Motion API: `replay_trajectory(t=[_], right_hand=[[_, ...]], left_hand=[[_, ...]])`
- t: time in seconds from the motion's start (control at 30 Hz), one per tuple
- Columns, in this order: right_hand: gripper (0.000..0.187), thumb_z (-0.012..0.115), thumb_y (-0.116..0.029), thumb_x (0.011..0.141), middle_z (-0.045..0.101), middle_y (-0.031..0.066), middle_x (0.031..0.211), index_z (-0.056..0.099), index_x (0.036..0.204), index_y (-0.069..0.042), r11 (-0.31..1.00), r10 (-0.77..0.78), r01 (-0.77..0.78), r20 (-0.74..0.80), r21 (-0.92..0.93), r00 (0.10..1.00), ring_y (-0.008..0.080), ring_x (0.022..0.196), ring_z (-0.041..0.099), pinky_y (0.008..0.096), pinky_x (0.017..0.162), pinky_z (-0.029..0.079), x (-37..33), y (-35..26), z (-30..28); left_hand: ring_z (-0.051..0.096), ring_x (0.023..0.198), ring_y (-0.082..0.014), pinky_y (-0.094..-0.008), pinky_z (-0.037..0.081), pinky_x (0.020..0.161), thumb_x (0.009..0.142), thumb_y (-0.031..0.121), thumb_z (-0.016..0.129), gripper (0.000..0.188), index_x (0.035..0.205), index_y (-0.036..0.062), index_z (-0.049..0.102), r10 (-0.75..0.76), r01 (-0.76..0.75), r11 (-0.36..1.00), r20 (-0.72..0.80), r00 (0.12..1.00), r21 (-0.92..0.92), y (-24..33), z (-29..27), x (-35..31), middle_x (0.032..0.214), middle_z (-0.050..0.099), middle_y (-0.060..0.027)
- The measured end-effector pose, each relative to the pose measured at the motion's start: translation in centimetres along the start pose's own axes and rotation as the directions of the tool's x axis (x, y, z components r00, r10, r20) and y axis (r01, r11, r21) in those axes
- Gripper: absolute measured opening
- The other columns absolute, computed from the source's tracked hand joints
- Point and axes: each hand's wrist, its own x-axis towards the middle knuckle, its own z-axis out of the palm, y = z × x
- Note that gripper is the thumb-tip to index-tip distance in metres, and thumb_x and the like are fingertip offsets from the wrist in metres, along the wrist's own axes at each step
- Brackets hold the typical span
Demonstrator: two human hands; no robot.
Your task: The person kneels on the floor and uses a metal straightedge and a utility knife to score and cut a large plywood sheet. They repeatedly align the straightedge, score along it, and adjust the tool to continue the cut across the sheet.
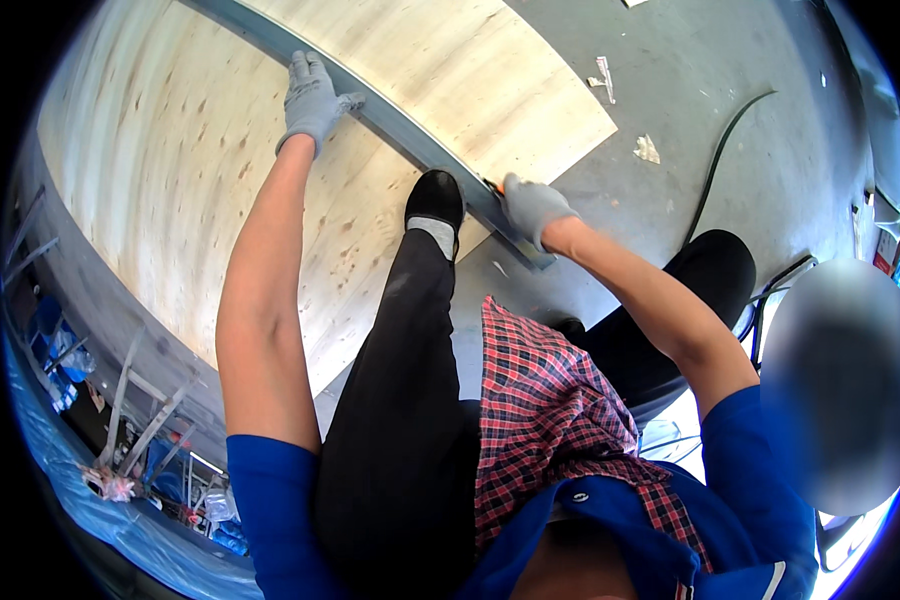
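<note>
A large sheet of pale, knotty plywood (190, 160) lies on the floor, and a long grey metal bar (400, 122) runs diagonally across it, its near end past the sheet's edge. My left hand (313, 102), in a grey glove, presses on the bar's edge with fingers stretched and thumb out. Near the bar's near end, my right hand (536, 207), gloved too, is closed round a small orange-and-black tool (500, 187); most of it is hidden in the fist. The tool's tip is at the bar's far edge. My black shoe (436, 205) stands against the bar, between the hands.
A black cable (720, 160) curves over the grey floor (660, 60) at right, near torn scraps (647, 149). A metal frame (145, 400) and blue plastic sheeting (120, 530) are at the left. My bent right knee (720, 262) is beside the right forearm. A blurred oval hides the far right.
</note>
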Motion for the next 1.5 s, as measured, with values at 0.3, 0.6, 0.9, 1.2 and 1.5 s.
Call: replay_trajectory(t=[0.3,0.6,0.9,1.2,1.5], right_hand=[[0.024,0.043,-0.019,0.096,0.068,0.0279,0.09,0.052,0.101,0.004,0.998,0.004,-0.004,-0.005,0.056,1.0,0.0433,0.084,0.067,0.0515,0.073,0.052,-3.3,2.7,1.8],[0.024,0.043,-0.022,0.098,0.066,0.0288,0.083,0.048,0.1,0.002,0.998,0.05,-0.051,0.014,0.034,0.999,0.046,0.078,0.064,0.0531,0.069,0.05,-6.3,5.9,2.6],[0.027,0.042,-0.025,0.099,0.066,0.0263,0.08,0.047,0.101,0.001,0.999,-0.001,0.003,-0.03,0.045,1.0,0.0456,0.075,0.064,0.0539,0.067,0.049,-4.1,3.4,3.4],[0.027,0.042,-0.027,0.1,0.067,0.026,0.082,0.047,0.101,0.0,0.996,0.011,-0.002,-0.096,0.093,0.995,0.0445,0.075,0.065,0.0536,0.067,0.049,-6.2,4.3,4.1],[0.023,0.045,-0.024,0.099,0.066,0.0243,0.079,0.045,0.101,-0.001,0.996,-0.021,0.028,-0.085,0.082,0.996,0.0442,0.074,0.064,0.0529,0.066,0.049,-4.9,4.8,5.1]], left_hand=[[0.022,0.146,-0.0374,-0.0409,0.027,0.118,0.07,0.05,0.082,0.114,0.15,-0.004,0.021,0.012,-0.012,1.0,-0.015,1.0,0.029,0.2,0.3,0.2,0.158,0.019,-0.0231],[0.021,0.147,-0.0363,-0.0409,0.028,0.117,0.071,0.051,0.08,0.112,0.15,-0.0034,0.022,0.019,-0.018,1.0,-0.067,0.998,0.011,-0.3,0.2,0.1,0.159,0.018,-0.0229],[0.018,0.148,-0.0354,-0.0408,0.026,0.118,0.072,0.049,0.08,0.111,0.15,-0.0032,0.021,0.011,-0.011,1.0,-0.02,1.0,0.008,-0.2,0.1,-0.1,0.159,0.017,-0.0236],[0.019,0.147,-0.0358,-0.0414,0.026,0.118,0.07,0.049,0.081,0.112,0.15,-0.0027,0.021,-0.009,0.009,1.0,-0.015,1.0,0.003,0.1,0.1,-0.8,0.159,0.017,-0.0238],[0.019,0.147,-0.0366,-0.0405,0.025,0.119,0.071,0.05,0.08,0.113,0.151,-0.0037,0.021,0.018,-0.018,1.0,-0.023,1.0,0.012,-0.6,0.4,0.2,0.159,0.016,-0.0228]])
